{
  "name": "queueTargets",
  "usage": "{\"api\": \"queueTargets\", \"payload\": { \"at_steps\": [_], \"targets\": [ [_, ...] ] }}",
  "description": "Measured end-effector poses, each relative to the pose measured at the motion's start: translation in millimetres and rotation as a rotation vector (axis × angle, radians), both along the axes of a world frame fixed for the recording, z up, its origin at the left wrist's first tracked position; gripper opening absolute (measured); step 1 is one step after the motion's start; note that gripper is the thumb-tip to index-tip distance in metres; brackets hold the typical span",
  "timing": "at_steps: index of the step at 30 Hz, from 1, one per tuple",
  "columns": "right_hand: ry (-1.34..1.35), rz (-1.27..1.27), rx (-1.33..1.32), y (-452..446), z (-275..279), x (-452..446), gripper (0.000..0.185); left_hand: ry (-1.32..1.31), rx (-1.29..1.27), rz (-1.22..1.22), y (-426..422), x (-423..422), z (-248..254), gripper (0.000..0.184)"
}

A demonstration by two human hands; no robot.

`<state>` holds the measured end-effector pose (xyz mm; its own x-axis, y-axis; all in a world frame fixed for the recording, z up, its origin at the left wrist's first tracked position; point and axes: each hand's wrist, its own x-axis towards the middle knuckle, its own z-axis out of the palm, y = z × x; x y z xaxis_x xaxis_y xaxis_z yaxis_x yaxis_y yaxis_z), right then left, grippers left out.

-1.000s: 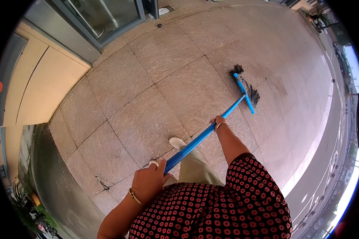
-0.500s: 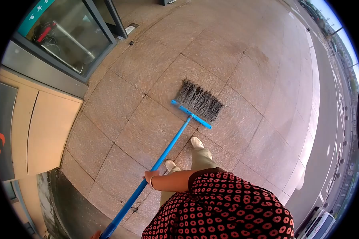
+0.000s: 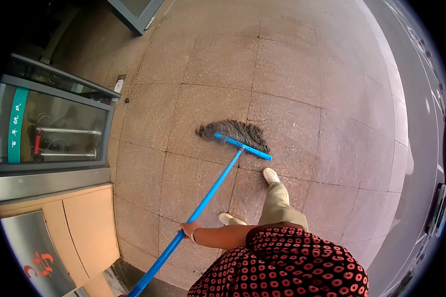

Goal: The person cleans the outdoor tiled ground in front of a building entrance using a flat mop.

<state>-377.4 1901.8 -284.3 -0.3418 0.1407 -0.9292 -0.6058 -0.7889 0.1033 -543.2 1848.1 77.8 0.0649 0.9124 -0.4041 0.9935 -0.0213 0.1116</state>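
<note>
A mop with a blue pole [image 3: 213,189], a blue crossbar and a grey string head [image 3: 240,132] slants across the view. Its strings lie on the tiled floor, bunched and fanned to the left of the bar. My right hand [image 3: 189,229], with a light band at the wrist, is closed around the middle of the pole. Only a sliver of my left hand [image 3: 122,295] shows at the bottom edge, by the upper end of the pole; its fingers are mostly cut off. My feet in light shoes [image 3: 270,175] stand behind the mop head.
On the left are a glass door [image 3: 67,126] with a green strip and a cream wall panel [image 3: 91,222] with a sign [image 3: 37,255]. A small dark doorstop [image 3: 127,100] sits on the floor near the door. A road [image 3: 423,148] runs along the right.
The mop strings have swept to the left and bunched up against the bar. My view has turned, so the door and wall look more upright. My right hand keeps its grip on the pole.
</note>
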Motion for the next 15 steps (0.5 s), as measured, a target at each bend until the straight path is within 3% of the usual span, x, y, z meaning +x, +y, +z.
{"api": "queueTargets", "payload": {
  "at_steps": [2, 4, 5, 8, 9, 11, 15],
  "targets": [
    [-0.095, -0.131, 0.022, 19, -15, 67, 0.022, 0.015, -0.031, -0.124, 23, 48, -25, 0.03],
    [-0.243, -0.243, 0.066, 44, -38, 146, 0.02, 0.053, -0.247, 0.029, 56, 117, -60, 0.017],
    [-0.274, -0.31, 0.079, 53, -45, 194, 0.02, -0.054, 0.037, -0.07, 52, 140, -91, 0.01],
    [-0.263, -0.527, 0.276, 58, -68, 343, 0.03, -0.052, -0.029, -0.173, 90, 258, -150, 0.021],
    [-0.38, -0.596, 0.253, 50, -74, 382, 0.031, -0.13, -0.024, -0.215, 101, 288, -181, 0.022],
    [-0.34, -0.731, 0.242, 17, -81, 453, 0.033, -0.193, -0.089, -0.323, 130, 378, -218, 0.024],
    [-0.507, -0.854, 0.126, -98, -99, 528, 0.03, -0.424, -0.108, -0.546, 167, 526, -291, 0.035]
  ]
}}
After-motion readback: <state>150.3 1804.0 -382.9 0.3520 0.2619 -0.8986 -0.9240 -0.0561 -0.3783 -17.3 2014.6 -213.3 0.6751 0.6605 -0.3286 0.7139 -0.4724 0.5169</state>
